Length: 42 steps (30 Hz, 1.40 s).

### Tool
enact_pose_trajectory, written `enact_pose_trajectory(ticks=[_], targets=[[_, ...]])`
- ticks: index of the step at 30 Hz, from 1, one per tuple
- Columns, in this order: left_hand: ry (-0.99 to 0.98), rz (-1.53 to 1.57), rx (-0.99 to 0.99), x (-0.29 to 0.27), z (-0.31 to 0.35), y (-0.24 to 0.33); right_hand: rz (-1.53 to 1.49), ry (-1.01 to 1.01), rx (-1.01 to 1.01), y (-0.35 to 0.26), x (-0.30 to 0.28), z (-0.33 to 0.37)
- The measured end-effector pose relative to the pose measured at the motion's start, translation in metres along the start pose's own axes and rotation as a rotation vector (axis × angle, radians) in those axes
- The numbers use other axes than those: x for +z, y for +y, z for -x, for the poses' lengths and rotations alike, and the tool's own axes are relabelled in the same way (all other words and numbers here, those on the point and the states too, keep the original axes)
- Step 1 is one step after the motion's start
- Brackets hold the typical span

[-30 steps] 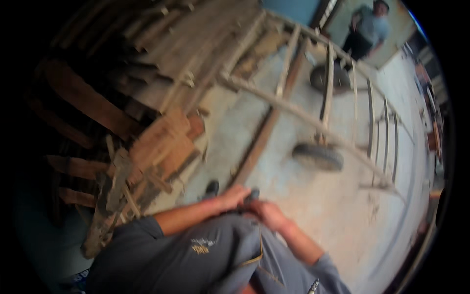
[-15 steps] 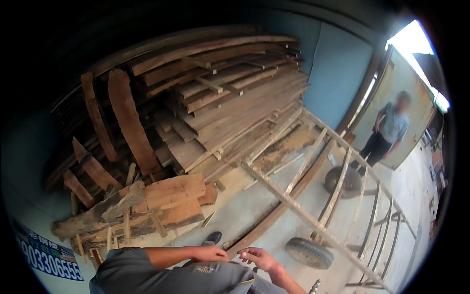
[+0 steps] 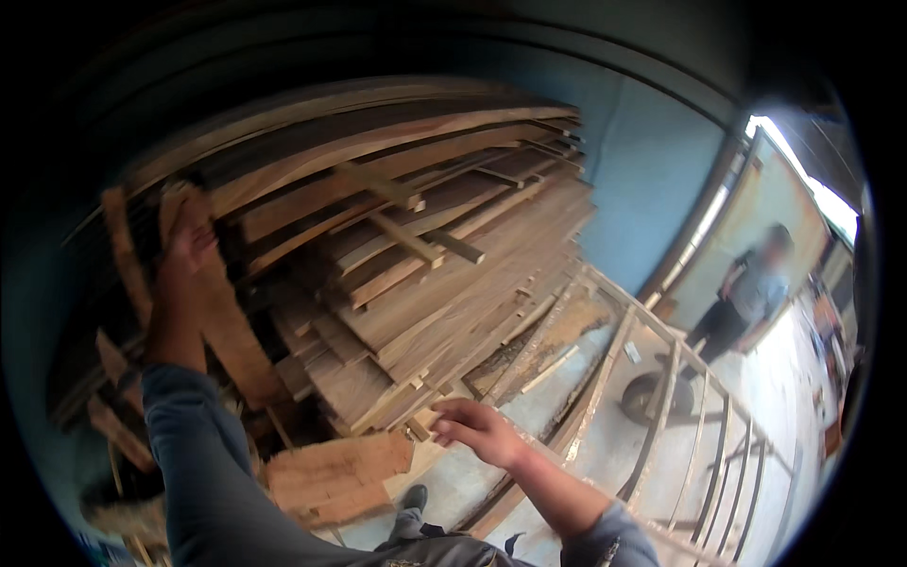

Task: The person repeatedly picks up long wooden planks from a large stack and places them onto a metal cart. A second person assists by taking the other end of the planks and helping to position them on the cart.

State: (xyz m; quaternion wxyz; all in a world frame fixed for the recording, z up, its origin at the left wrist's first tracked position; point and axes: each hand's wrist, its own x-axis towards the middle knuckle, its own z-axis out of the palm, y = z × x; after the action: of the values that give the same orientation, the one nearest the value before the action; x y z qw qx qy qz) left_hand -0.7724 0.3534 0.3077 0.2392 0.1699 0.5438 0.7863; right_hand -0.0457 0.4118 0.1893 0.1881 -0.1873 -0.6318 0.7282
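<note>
I saw the left hand point(image 3: 189, 248) wrapped around the top of a leaning plank point(image 3: 227, 321), steadying it upright against the lumber stack point(image 3: 444, 274). Right of that plank, the right hand point(image 3: 477, 430) hovered loosely curled, empty.

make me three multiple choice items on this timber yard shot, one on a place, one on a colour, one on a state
1. Where is the left hand?
A. on an upright plank
B. on the cart wheel
C. in a pocket

2. What colour is the wall behind the plank stack?
A. red
B. blue
C. yellow

3. How is the right hand?
A. clamped round a hammer
B. holding nothing, fingers loosely curled
C. flat on the floor

Answers: 1 A, it reaches up to the leaning plank. 2 B, the painted wall shows blue. 3 B, nothing shows in its grasp.
</note>
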Motion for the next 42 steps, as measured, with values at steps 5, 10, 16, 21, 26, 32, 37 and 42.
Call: enact_pose_trajectory(ticks=[5, 10, 16, 21, 26, 32, 37, 42], targets=[[-0.198, 0.318, -0.284, 0.081, -0.053, -0.043, -0.02, -0.036, 0.025, -0.006, 0.003, -0.103], [-0.106, 0.357, -0.106, 0.126, -0.002, -0.008, -0.019, -0.082, 0.13, 0.029, -0.007, -0.119], [-0.04, 0.415, -0.17, 0.101, -0.05, -0.007, -0.005, 0.213, 0.326, 0.085, -0.049, -0.052], [-0.04, 0.418, -0.185, 0.094, -0.058, -0.009, 0.052, 0.461, 0.349, 0.112, -0.086, 0.033], [-0.018, 0.417, -0.18, 0.142, 0.019, 0.005, -0.184, 0.756, 0.402, 0.113, -0.103, 0.131], [-0.075, 0.403, -0.144, 0.238, 0.202, -0.001, -0.23, 0.807, 0.397, 0.123, -0.1, 0.177], [-0.207, 0.644, -0.171, 0.287, 0.309, -0.022, -0.177, 0.592, 0.222, 0.082, -0.094, 0.139], [-0.147, 0.661, -0.16, 0.308, 0.339, -0.03, -0.101, 0.366, 0.031, 0.017, -0.103, 0.095]])
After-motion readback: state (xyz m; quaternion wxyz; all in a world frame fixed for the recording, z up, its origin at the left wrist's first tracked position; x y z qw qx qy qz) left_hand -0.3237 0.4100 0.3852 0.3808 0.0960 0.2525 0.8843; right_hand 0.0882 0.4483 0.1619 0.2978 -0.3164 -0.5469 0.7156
